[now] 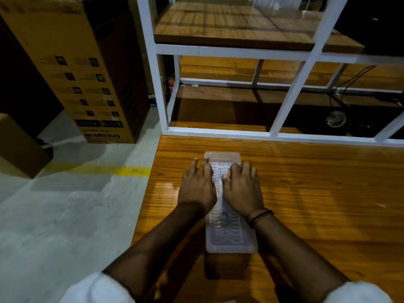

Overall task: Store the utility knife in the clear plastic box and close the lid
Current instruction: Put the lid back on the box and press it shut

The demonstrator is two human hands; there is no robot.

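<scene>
Box: the clear plastic box (229, 235) lies on the wooden tabletop (317, 193), near its left edge, lid down over it.
Long axis: runs near to far, one short end toward the person, the other toward the white frame (218, 130).
Knife: a pale long shape shows through the ribbed lid along that axis; probably the utility knife, too blurred to be sure.
Left hand (196, 186): flat, fingers spread, pressing the lid's left side.
Right hand (242, 186): flat on the right side, thumb curled inward.
Handling: likely light, thin-walled, a little flexible and slick; best pressed down at the rim and corners.
</scene>
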